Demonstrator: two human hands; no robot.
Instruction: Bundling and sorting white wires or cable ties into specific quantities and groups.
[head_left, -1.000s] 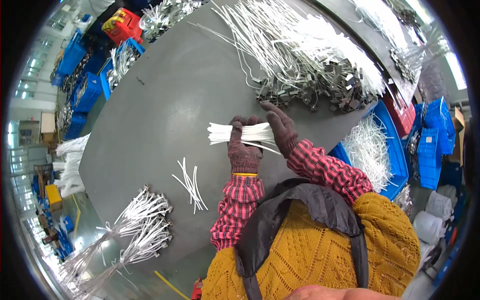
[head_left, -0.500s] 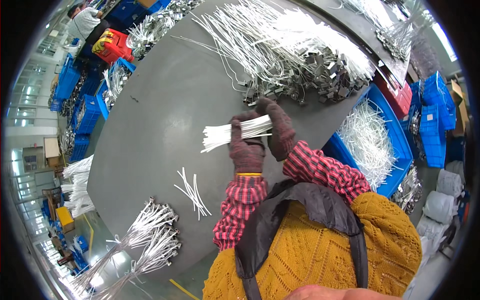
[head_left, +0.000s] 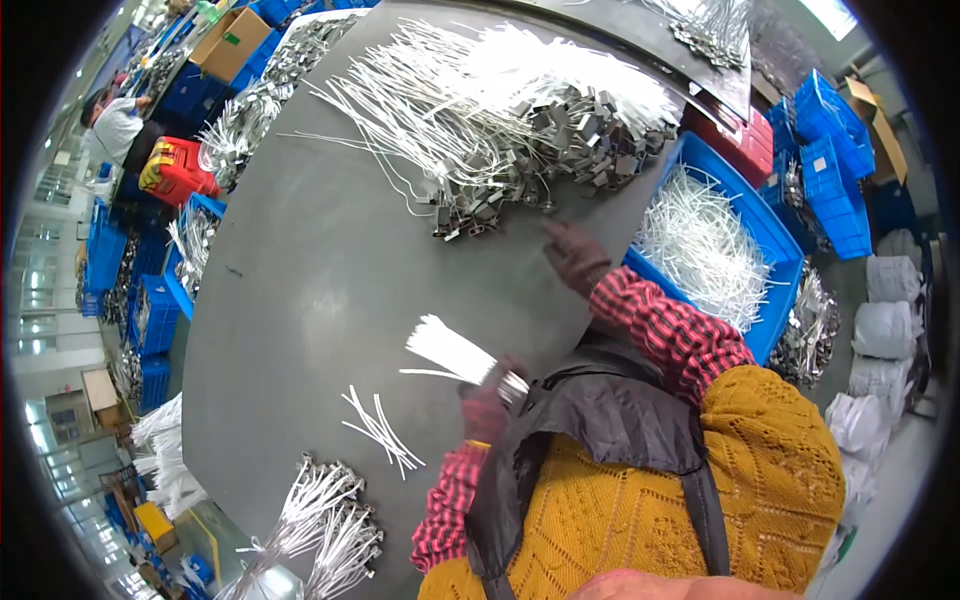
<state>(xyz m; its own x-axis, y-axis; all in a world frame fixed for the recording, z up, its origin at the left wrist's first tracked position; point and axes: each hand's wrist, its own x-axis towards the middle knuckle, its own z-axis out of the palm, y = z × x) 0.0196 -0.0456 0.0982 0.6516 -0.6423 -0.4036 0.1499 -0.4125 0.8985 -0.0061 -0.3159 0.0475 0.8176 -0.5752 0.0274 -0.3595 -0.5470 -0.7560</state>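
Bundle of white ties [head_left: 455,352]: I see left hand [head_left: 487,408] clamped round metal-tipped end, above grey surface [head_left: 300,300], near chest. Right hand [head_left: 572,255], fingers loose, holding nothing, reaches toward heap of ties [head_left: 500,110]. Bundle looks light, springy, slippery; grip near tips.

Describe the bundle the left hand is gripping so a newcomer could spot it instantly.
On the big grey table, look near its lower edge, just ahead of the dark apron. There the gloved left hand grips a tight bundle of white strips, unlike the loose strips lying flat nearby.
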